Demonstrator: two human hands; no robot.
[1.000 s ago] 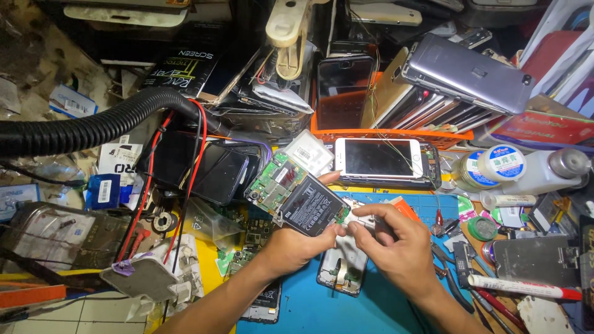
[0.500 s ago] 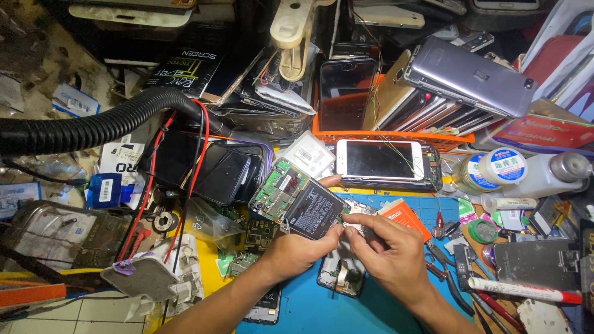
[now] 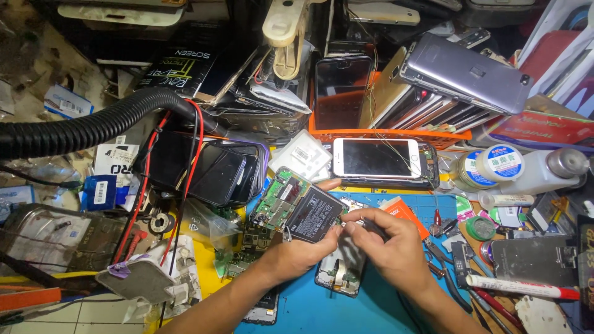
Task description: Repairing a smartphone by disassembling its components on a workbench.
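A cluttered phone-repair bench, its blue work mat (image 3: 322,309) ringed by stacked handsets. At the mat's far edge the left hand (image 3: 297,250) grips a black phone battery (image 3: 314,214) from beneath, tilted just above an opened phone frame (image 3: 339,277). The right hand (image 3: 387,238) pinches the battery's right edge with its fingertips. A green circuit board (image 3: 279,196) lies just left; a white smartphone (image 3: 377,158) sits beyond.

Phone repair workshop, cramped bench. Evidence: orange tray (image 3: 396,135) packed with upright handsets and spare screens, white-front phone (image 3: 378,158) lying open-sided with wires out, bare circuit boards (image 3: 279,196), blue work mat (image 3: 346,309), black corrugated fume hose (image 3: 93,127), red and black leads (image 3: 143,192), solvent bottle (image 3: 544,168), tweezers and pens on the mat's right edge.
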